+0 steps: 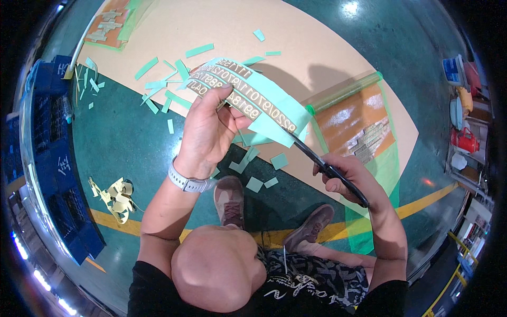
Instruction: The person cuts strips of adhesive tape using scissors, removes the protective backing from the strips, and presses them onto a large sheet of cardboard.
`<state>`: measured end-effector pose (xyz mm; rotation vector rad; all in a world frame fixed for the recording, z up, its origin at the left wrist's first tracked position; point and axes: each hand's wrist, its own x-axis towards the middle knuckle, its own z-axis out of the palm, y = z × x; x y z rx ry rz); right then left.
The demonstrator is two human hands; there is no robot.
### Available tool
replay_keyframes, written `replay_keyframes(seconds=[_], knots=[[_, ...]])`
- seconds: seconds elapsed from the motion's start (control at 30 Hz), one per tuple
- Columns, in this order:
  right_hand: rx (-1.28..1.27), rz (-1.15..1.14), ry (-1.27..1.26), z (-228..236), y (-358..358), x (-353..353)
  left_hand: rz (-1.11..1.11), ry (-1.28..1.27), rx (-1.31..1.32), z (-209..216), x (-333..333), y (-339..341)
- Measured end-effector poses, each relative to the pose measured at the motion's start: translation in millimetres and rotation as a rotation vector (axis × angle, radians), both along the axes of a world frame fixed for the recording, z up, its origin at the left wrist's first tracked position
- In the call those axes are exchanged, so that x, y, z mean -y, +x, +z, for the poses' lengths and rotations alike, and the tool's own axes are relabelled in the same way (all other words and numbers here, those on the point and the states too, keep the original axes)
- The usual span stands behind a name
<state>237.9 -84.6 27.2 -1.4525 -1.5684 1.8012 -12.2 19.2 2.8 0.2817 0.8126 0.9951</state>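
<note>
My left hand (211, 124), with a grey watch at the wrist, grips a mint-green sheet (274, 94) carrying rows of raised, mirror-reversed beige characters. The thumb presses on its face and the sheet bows outward to the right. In my right hand (348, 177) is a pair of black scissors (317, 158), fingers wrapped round the handles. The blade tips meet the sheet's lower right edge beside the end of a character row. Beneath my hands, several cut green strips (199, 50) lie scattered on a tan board (296, 31).
At the board's right lies an orange-brown sheet (351, 124) with raised blocks and green film, a film roll (346, 92) along its top edge. A similar sheet (108, 24) lies far left. Cream scraps (116, 196) are on the green floor; blue crates (66, 174) stand left.
</note>
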Motion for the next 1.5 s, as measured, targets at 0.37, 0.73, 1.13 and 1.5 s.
replay_keyframes(seconds=[0.37,0.73,1.13,1.5], knots=[[0.2,0.08,0.182,17,0,-3,0.008,0.033,0.146,-16,3,-8],[0.485,0.2,0.574,42,1,0,0.069,0.12,0.398,-5,19,-10],[0.482,0.2,0.531,37,9,2,0.068,0.118,0.396,-3,21,-6],[0.331,0.165,0.265,31,16,1,-0.003,0.164,0.184,-1,25,-2]])
